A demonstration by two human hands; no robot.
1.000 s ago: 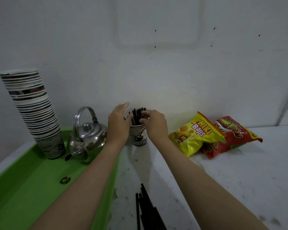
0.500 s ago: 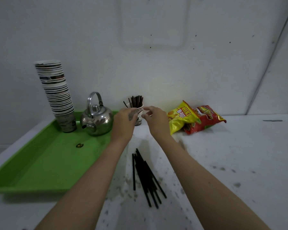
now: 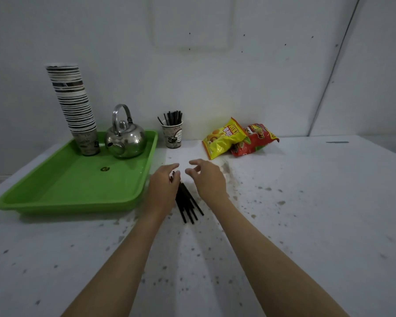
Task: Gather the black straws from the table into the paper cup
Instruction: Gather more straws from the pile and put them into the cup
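Our left hand (image 3: 164,186) and right hand (image 3: 207,179), both loosely curled and empty, hover over loose black straws (image 3: 188,205) on the tabletop (image 3: 306,202), near of the paper cup (image 3: 173,136); light, stiff and slippery, they seem best pinched mid-length as a bundle.

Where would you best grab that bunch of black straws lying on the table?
Probably around the middle of the loose straws, pinching across the bundle from above. They lie flat, roughly parallel, running away from the person, so fingers closing from both sides would squeeze them together. The left hand and right hand, both open, already flank the far end. Their near ends fan apart, so gripping there might drop some.
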